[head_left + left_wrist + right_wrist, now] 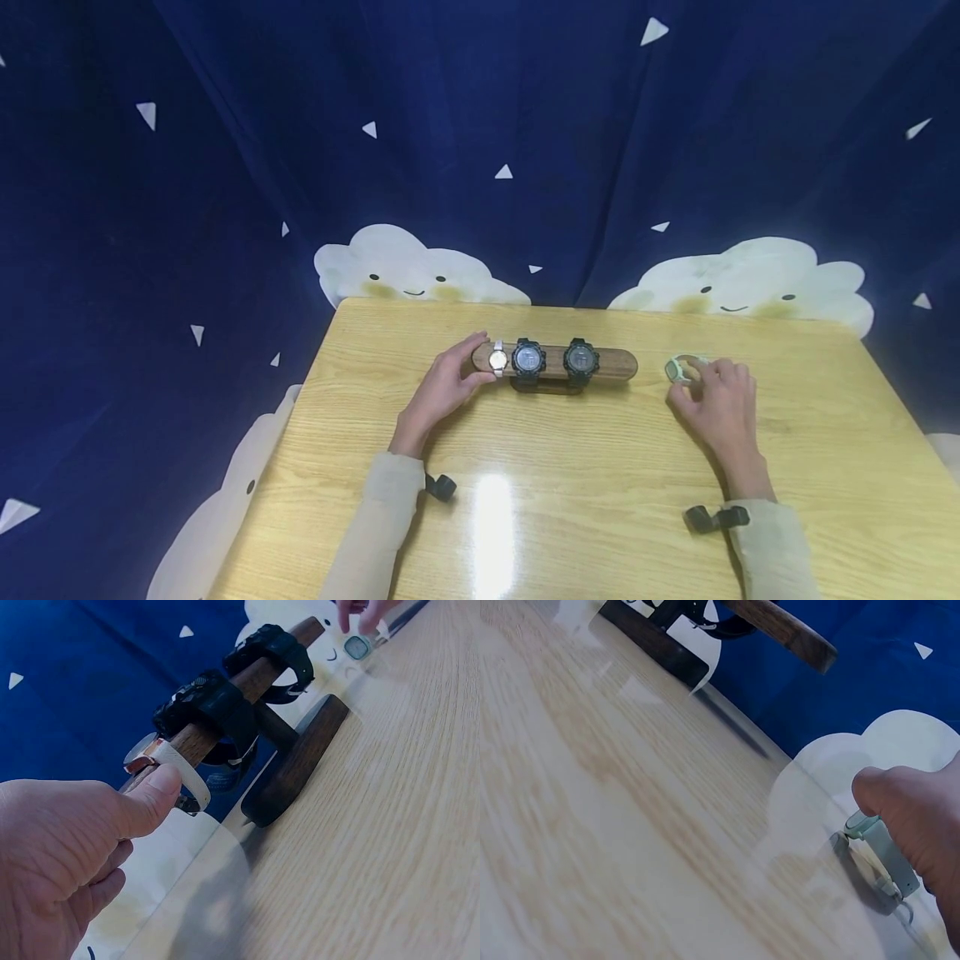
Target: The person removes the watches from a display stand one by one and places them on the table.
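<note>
A wooden watch stand (555,360) with a rounded bar on a short base (296,761) stands toward the back of the table. On the bar are a small white-strapped watch (498,360) and two black digital watches, one near the middle (528,358) and one farther right (581,359). My left hand (448,379) grips the bar's left end, its thumb against the white strap (186,774). Right of the stand, my right hand (722,402) pinches a mint-green watch (675,370) by its strap, just above or at the tabletop; its fingers are partly hidden in the right wrist view.
Everything rests on a light wooden table (600,467). Behind and at the left hangs a dark blue curtain (450,100) with white triangles and smiling clouds. A black wrist device (441,487) sits at the left cuff and another (716,519) at the right.
</note>
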`<state>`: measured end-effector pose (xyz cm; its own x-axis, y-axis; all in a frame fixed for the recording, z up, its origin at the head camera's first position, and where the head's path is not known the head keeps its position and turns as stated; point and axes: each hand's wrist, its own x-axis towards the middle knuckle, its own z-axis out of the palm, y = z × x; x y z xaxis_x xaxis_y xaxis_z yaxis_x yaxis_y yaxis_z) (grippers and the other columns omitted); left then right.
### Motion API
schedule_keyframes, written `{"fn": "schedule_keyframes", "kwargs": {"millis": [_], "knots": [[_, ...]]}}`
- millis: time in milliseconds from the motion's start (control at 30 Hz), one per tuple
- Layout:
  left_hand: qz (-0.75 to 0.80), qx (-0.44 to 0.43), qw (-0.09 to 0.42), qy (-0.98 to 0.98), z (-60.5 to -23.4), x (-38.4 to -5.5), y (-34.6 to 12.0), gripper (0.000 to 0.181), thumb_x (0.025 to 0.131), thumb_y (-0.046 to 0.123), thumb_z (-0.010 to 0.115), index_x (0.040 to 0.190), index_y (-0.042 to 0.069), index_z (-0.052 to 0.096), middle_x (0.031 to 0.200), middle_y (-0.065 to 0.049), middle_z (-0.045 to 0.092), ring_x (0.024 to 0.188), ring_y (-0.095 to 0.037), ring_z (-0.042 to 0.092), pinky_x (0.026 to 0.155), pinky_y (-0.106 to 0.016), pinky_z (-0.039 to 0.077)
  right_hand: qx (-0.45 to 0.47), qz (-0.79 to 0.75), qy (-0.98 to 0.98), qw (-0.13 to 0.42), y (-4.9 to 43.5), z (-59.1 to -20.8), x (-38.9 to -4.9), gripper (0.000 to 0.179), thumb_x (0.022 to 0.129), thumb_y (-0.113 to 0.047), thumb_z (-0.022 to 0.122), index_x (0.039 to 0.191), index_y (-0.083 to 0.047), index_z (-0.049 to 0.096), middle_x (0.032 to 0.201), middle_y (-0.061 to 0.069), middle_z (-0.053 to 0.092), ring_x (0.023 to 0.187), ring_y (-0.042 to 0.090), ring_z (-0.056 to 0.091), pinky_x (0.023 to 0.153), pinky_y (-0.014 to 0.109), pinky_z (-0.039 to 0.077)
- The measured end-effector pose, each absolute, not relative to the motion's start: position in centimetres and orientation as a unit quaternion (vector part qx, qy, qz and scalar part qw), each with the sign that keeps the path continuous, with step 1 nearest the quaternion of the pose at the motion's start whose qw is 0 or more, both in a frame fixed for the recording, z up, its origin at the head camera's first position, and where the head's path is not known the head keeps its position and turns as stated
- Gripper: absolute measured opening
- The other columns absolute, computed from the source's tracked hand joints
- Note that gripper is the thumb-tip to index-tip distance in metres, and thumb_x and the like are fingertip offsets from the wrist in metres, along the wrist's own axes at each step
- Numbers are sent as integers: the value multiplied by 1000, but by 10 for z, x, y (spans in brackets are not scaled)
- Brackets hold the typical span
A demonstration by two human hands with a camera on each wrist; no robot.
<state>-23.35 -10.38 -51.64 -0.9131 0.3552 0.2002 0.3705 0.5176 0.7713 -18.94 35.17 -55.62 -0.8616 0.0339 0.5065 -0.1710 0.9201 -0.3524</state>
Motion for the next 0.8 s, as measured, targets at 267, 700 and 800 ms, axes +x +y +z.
{"fn": "schedule_keyframes", "kwargs": {"millis": [267, 700, 800], "knots": [[-442, -210, 10, -872, -516, -233, -104, 73, 93, 26, 79, 155, 5, 48, 162, -10, 45, 151, -26, 40, 126, -38, 31, 52, 227, -933, 275, 346, -553, -190, 49, 78, -22, 76, 122, -2, 72, 87, 11, 51, 83, 33, 40, 76, 46, 29], [-441, -206, 7, -874, -516, -233, -104, 72, 92, 26, 80, 155, 10, 49, 162, -7, 46, 151, -24, 40, 126, -37, 30, 110, 260, -904, 321, 327, -543, -194, 49, 79, -24, 76, 118, 5, 72, 87, 15, 56, 86, 37, 46, 77, 46, 33], [-441, -209, 10, -873, -516, -233, -104, 72, 92, 25, 80, 155, 7, 49, 161, -9, 46, 151, -26, 40, 126, -39, 31, 128, 267, -896, 332, 321, -540, -195, 48, 80, -26, 75, 117, 6, 72, 87, 17, 57, 85, 37, 48, 76, 44, 34]]}}
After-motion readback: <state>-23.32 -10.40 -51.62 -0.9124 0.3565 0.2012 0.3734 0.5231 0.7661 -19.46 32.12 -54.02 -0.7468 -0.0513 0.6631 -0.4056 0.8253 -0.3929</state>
